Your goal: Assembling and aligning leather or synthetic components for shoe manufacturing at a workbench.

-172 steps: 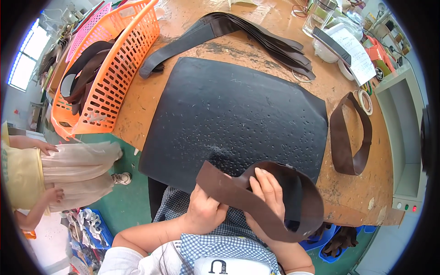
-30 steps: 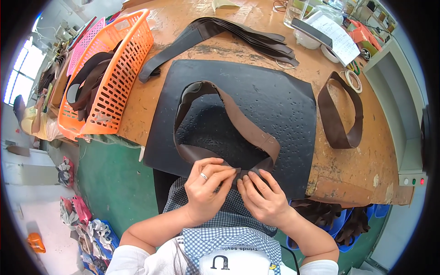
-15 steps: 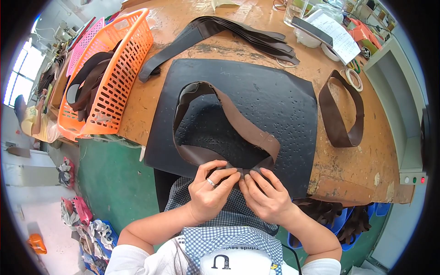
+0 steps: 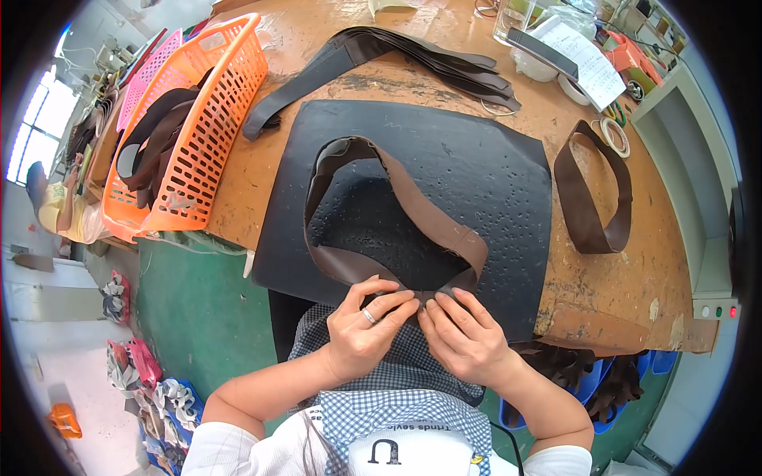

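Note:
A brown leather-like strip closed into a loop (image 4: pixel 421 204) stands on its edge on a black pitted mat (image 4: pixel 508 206). At the loop's near side, by the mat's front edge, my left hand (image 4: pixel 367 325) pinches the strip between thumb and fingers; a ring is on one finger. Close beside it, my right hand (image 4: pixel 464 333) pinches the same strip, fingertips almost meeting those of the left. A short joint or seam shows between the two hands. The fingers hide the strip's lowest part.
An orange basket (image 4: pixel 208 135) holding brown strips stands at the left. A stack of dark strips (image 4: pixel 397 49) lies behind the mat. Another brown loop (image 4: pixel 591 194) stands at the right, near a tape roll (image 4: pixel 613 138), a phone (image 4: pixel 543 52) and written paper (image 4: pixel 586 67). A person (image 4: pixel 67 208) is far left.
Both hands keep their pinch on the loop, with only a slight shift of the fingers at the seam. The whole view has moved very slightly.

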Demonstrator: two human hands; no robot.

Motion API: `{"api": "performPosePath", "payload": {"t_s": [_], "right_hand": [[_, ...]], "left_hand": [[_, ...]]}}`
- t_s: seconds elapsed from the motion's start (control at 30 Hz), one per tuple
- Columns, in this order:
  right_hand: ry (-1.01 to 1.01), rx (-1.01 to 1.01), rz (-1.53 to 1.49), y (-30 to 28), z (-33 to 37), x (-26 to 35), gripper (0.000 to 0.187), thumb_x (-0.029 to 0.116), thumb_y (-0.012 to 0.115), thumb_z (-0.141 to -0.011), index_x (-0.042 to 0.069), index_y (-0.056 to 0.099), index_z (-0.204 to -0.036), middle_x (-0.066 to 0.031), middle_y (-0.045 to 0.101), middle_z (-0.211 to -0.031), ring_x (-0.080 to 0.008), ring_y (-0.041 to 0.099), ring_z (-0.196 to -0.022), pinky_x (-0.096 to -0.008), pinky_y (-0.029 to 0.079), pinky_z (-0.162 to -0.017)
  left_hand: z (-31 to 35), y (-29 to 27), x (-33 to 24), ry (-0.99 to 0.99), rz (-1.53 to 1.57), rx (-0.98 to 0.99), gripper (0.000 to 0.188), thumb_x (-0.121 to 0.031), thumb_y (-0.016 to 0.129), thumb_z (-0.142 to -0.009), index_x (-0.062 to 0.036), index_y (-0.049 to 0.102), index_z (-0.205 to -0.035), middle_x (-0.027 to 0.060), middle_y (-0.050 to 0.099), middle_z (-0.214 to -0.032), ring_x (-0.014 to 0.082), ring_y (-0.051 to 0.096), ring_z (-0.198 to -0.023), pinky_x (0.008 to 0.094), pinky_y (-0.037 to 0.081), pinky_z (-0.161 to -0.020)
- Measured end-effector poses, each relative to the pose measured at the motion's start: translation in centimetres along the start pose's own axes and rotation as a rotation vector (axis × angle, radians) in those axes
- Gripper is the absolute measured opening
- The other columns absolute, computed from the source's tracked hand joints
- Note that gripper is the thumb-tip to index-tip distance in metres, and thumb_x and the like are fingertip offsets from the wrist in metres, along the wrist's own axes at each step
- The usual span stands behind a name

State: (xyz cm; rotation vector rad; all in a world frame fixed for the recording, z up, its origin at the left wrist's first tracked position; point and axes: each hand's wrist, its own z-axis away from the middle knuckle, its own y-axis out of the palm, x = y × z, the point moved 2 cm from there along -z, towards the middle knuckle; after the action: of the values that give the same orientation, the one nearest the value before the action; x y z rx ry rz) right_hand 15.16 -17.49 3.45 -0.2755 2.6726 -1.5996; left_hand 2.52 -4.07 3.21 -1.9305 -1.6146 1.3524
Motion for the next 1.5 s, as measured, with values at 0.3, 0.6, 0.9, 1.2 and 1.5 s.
{"api": "performPosePath", "payload": {"t_s": [0.3,0.6,0.9,1.2,1.5], "right_hand": [[0.003,-0.007,-0.035,-0.3,-0.2,-0.2,0.029,0.009,0.071,-0.07,0.001,0.073,-0.098,-0.0106,0.068,-0.105,-0.0254,0.065,-0.107,-0.042,0.05,-0.099],[0.037,-0.079,-0.228,-0.6,-0.5,-2.0,0.029,0.008,0.071,-0.064,0.001,0.071,-0.092,-0.0092,0.068,-0.095,-0.0247,0.069,-0.093,-0.0326,0.059,-0.077],[-0.017,-0.044,-0.153,-1.1,-1.5,-2.1,0.024,0.008,0.067,-0.066,0.002,0.072,-0.089,-0.0064,0.066,-0.088,-0.0211,0.068,-0.088,-0.0288,0.059,-0.073],[-0.181,-0.004,-0.029,-1.1,-2.1,-2.1,0.023,0.007,0.067,-0.064,-0.003,0.07,-0.084,-0.0086,0.064,-0.083,-0.0221,0.068,-0.084,-0.029,0.059,-0.073],[-0.081,-0.068,-0.113,-0.7,-2.0,-2.1,0.022,0.004,0.07,-0.062,-0.003,0.068,-0.083,-0.0089,0.062,-0.08,-0.0219,0.068,-0.081,-0.0284,0.058,-0.067]], "left_hand": [[0.1,0.3,-0.1,0.074,-0.063,-0.003,0.035,-0.007,0.069,-0.065,-0.0033,0.075,-0.099,0.0076,0.071,-0.101,0.0239,0.066,-0.093,0.0417,0.057,-0.086],[0.1,0.1,0.0,0.13,-0.109,0.042,0.037,-0.006,0.078,-0.066,-0.0053,0.074,-0.103,0.0061,0.07,-0.102,0.0237,0.064,-0.092,0.0431,0.056,-0.088],[-0.3,-0.4,0.2,0.135,-0.07,0.12,0.04,-0.008,0.079,-0.065,-0.0045,0.074,-0.105,0.0065,0.068,-0.106,0.0225,0.063,-0.092,0.043,0.054,-0.092],[-0.5,-0.3,0.1,0.098,-0.062,0.082,0.031,-0.009,0.079,-0.069,-0.001,0.074,-0.099,0.0078,0.069,-0.102,0.0209,0.064,-0.091,0.0431,0.054,-0.09],[-0.8,-0.4,-0.6,0.173,-0.169,0.094,0.03,-0.008,0.078,-0.067,-0.0001,0.074,-0.095,0.0091,0.071,-0.099,0.0199,0.065,-0.084,0.0307,0.057,-0.073]]}}
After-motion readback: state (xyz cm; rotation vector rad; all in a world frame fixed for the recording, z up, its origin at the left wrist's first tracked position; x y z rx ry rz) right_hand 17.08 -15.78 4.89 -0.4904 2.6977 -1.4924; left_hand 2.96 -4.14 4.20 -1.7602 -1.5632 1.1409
